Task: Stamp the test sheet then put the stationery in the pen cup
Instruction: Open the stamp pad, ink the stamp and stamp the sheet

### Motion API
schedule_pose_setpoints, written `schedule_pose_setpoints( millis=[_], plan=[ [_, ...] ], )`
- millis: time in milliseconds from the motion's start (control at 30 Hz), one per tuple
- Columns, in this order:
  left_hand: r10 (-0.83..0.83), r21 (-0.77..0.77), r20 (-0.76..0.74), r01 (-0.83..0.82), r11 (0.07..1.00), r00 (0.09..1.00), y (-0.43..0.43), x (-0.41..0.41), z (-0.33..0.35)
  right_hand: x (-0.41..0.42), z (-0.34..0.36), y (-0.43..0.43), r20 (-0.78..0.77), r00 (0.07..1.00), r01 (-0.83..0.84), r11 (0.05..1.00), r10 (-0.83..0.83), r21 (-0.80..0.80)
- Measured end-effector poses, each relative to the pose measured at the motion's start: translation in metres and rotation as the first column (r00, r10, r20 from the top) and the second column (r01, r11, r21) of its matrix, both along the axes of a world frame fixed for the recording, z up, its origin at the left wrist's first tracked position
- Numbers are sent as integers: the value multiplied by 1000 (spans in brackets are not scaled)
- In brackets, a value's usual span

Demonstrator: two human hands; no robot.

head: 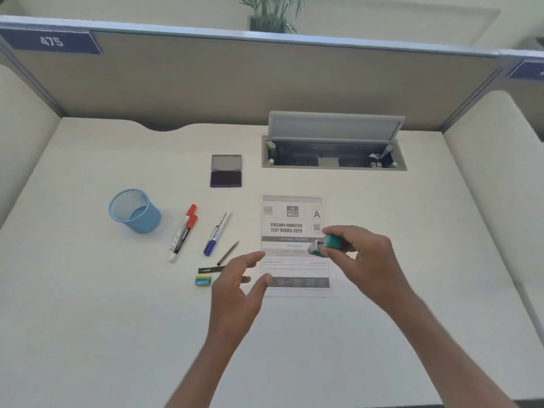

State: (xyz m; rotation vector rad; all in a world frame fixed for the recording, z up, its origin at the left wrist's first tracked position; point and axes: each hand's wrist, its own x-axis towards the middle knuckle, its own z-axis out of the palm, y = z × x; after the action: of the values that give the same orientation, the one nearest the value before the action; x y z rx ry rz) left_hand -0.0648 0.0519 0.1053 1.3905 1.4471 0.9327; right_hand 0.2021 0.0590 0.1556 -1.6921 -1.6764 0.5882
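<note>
The printed test sheet [294, 219] lies flat on the white desk. My right hand [363, 254] holds a small teal stamp [323, 245] just above the sheet's right middle. My left hand [238, 285] hovers with fingers apart at the sheet's lower left corner, its thumb at the paper's edge. An open purple ink pad [226, 177] sits behind the sheet to the left. A light blue mesh pen cup [134, 212] stands at the left. Between cup and sheet lie two red-capped markers [184, 232], a blue-capped marker [216, 234], a pencil [228, 253], a dark flat strip [210, 270] and a small eraser [203, 280].
An open cable hatch [334, 156] with a raised grey lid is set into the desk behind the sheet. Beige partition walls [235, 78] close off the back and both sides. A potted plant [270, 16] stands beyond the back partition.
</note>
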Motion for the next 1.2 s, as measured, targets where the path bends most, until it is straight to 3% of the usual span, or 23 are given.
schedule_pose_setpoints(
  millis=[100, 167, 267, 400, 733, 1200],
  plan=[
    [-114, -21, -189, 112, 993, 975, -14, 4, -36, 11, -22, -8, 51, 999, 4, 997, 0, -81],
    [-228, 23, -367, 254, 967, 902, -23, 11, -53, 16, -36, -13, 88, 996, 3, 993, 7, -120],
    [-348, 43, -507, 426, 904, 789, -35, 25, -72, 18, -51, -17, 117, 993, 2, 985, 19, -171],
    [-367, 18, -654, 499, 866, 661, -47, 39, -88, 18, -65, -23, 156, 987, 9, 980, 22, -197],
    [-442, -124, -695, 510, 851, 567, -50, 46, -102, 15, -84, -42, 168, 984, -6, 961, 54, -276],
    [-463, -145, -717, 537, 831, 522, -50, 41, -104, 8, -100, -42, 247, 958, -66, 948, 148, -313]
  ],
)
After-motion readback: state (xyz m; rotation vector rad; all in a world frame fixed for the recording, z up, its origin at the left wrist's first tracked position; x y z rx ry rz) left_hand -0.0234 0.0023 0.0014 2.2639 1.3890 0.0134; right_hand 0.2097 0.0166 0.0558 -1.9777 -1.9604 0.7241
